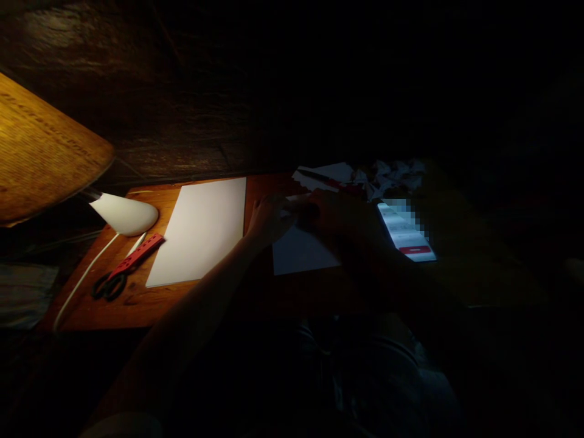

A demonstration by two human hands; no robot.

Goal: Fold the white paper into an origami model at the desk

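Note:
The scene is very dark, lit only from the left. My left hand (pixel 270 217) rests on the upper left edge of a white sheet of paper (pixel 303 252) on a wooden table (pixel 150 301), with its fingers curled onto the paper. My right hand (pixel 335 213) lies in shadow over the same sheet's upper right part and meets the left hand there. Its fingers are too dark to read. A larger white sheet (pixel 201 231) lies flat just left of my left hand.
A white lamp (pixel 125 214) with a cord stands at the table's left. Black-handled scissors (pixel 109 285) and a red ruler (pixel 137 255) lie beside it. A lit phone (pixel 406 234) lies to the right. Crumpled paper scraps (pixel 387 173) and another sheet sit at the back.

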